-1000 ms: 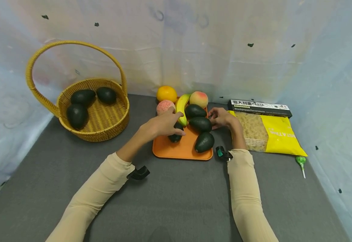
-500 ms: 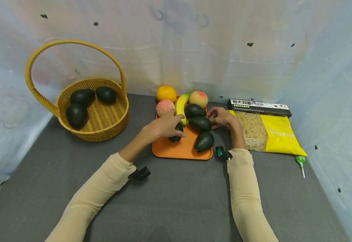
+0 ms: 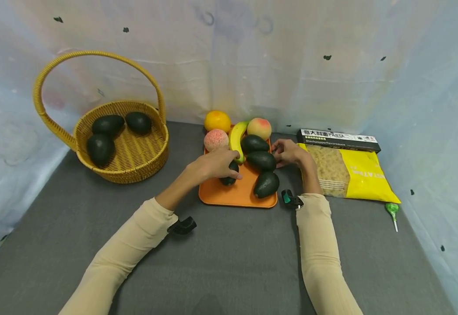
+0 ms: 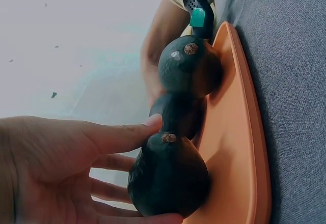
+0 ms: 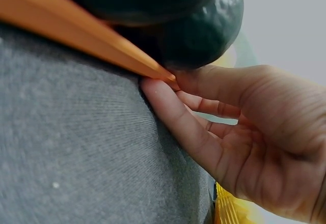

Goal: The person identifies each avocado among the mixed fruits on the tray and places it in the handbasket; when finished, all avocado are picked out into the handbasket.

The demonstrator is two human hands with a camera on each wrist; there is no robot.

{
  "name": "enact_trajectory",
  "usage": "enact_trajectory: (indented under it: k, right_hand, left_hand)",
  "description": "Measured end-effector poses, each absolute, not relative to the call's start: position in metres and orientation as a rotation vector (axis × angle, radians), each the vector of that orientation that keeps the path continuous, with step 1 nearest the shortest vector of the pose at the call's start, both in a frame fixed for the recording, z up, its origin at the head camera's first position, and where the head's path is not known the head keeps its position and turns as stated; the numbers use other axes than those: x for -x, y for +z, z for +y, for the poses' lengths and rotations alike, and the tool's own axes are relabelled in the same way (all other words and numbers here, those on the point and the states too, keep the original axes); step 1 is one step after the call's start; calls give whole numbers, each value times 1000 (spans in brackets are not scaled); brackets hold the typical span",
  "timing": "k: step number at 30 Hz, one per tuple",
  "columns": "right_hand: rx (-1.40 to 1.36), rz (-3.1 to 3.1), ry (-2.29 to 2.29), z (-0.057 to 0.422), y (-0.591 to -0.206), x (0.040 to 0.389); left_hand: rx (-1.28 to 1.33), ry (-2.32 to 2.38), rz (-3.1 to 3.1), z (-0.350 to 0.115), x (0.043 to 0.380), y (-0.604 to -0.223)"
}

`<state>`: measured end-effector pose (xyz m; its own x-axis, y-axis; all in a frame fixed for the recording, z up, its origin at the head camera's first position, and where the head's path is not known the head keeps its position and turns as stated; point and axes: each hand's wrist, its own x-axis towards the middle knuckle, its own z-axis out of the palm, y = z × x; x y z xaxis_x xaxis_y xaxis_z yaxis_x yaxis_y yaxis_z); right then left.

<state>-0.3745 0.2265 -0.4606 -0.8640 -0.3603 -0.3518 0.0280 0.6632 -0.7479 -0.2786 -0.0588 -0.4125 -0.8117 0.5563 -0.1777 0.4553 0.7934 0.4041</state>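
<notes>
My left hand [image 3: 215, 164] holds a dark green avocado [image 4: 165, 175] at the left side of the orange tray [image 3: 229, 200], thumb on the near side and fingers curled behind it. In the right wrist view, my right hand [image 5: 239, 117] pinches the tray's right rim between thumb and finger. Three more avocados line that side: a rear one [image 3: 254, 143], a middle one [image 3: 261, 161] and a front one [image 3: 266, 184]. A banana [image 3: 236, 138], a peach [image 3: 259, 128], an orange [image 3: 217, 121] and a speckled pink round fruit [image 3: 216, 140] lie toward the back.
A wicker basket [image 3: 142, 168] with a tall handle stands at the left, three avocados inside. Right of the tray lie a yellow pasta bag [image 3: 364, 175], a black pasta box [image 3: 339, 140] and a green lollipop [image 3: 392, 209]. A pale curtain [image 3: 244, 65] hangs behind.
The fingers of my left hand have come down slightly and closer round the avocado. My right hand keeps its place at the tray's rim.
</notes>
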Motion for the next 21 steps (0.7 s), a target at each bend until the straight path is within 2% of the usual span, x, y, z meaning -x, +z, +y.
enact_trajectory:
  k: [13,21]
  right_hand:
    - [239,2345,-1100,215,-429,353]
    - [233,2344,-1115,216,-429,353]
  left_hand:
    - [-854,481,2727,-59,278,-414]
    - [-852,491,2735,-65,282,-415]
